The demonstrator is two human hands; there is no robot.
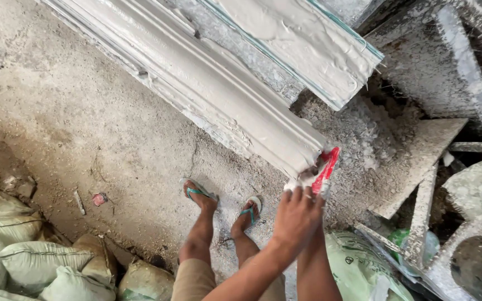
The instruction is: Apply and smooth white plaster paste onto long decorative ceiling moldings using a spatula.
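Note:
A long moulded strip of wet grey plaster (207, 83) runs diagonally from the top left to the centre. At its near end stands a red profile scraper (326, 167), smeared with plaster. My left hand (298, 216) reaches in from below and closes over the scraper's lower end, fingers coated in plaster. My right forearm (314, 262) comes up beneath the left hand. The right hand itself is hidden under the left, so its grip does not show.
A second slab of wet plaster (302, 39) lies parallel at the top. Plaster-crusted frames (419, 167) crowd the right. Stuffed sacks (29, 256) sit at the lower left and a green sack (358, 262) beside my legs. My feet in green sandals (199, 192) stand on a dusty floor.

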